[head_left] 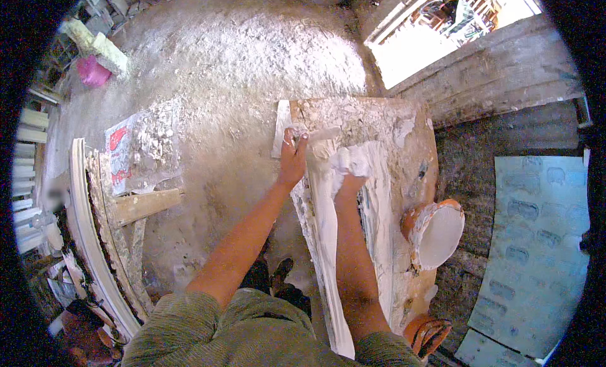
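Note:
On the left edge of a plaster-smeared workbench (421,153), my left hand (293,157) is closed around a flat, pale, blade-like tool (324,134) that points to the right. White plaster coats its fingertips. Just right of it and a little nearer, my right hand (352,170) is over the long white plaster strips (377,206) that run along the bench toward me. Thick white plaster (351,157) covers its fingers, so their shape does not show. A lump of plaster lies between the two hands, near the tool.
An orange bucket (435,233), white inside, is tilted at the bench's right side, with another orange container (428,334) nearer me. Left, long white mouldings (95,240) lean by a wooden board (148,206). A printed sack (144,146) with debris lies on the dusty floor.

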Demonstrator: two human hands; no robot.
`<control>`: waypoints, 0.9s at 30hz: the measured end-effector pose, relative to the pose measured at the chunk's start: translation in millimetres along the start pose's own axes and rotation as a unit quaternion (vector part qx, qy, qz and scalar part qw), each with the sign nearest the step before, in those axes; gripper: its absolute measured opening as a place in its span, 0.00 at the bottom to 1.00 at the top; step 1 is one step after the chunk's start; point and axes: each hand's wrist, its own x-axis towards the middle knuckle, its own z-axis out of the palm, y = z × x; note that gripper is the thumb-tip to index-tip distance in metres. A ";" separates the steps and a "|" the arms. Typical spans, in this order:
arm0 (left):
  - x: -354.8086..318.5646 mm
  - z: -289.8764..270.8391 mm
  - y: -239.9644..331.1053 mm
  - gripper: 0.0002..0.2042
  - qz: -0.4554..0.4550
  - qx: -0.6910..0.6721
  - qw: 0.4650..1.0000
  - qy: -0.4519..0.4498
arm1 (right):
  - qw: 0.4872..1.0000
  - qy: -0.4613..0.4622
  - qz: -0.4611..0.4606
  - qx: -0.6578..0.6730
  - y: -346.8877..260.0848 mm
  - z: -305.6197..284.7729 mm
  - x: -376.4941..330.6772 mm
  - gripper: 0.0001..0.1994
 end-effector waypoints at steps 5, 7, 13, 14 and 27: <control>8.2 16.4 -35.0 0.19 0.051 0.007 0.997 0.056 | 0.910 -0.089 -0.116 -0.388 7.8 -4.0 38.0 0.13; 8.8 22.0 -41.1 0.21 0.067 0.019 0.995 0.067 | 0.938 -0.091 -0.173 -0.286 16.0 -7.2 58.8 0.14; -0.8 21.9 -27.8 0.30 0.036 0.045 0.998 0.035 | 0.945 -0.169 -0.025 -0.280 32.7 -10.8 83.1 0.10; -4.8 20.6 -23.6 0.32 0.018 0.038 0.999 0.022 | 0.946 -0.157 -0.018 -0.284 32.2 -11.5 80.0 0.10; -76.7 30.3 -30.3 0.33 -0.016 0.034 0.999 0.027 | 0.970 -0.148 -0.065 -0.181 16.4 -52.4 17.6 0.08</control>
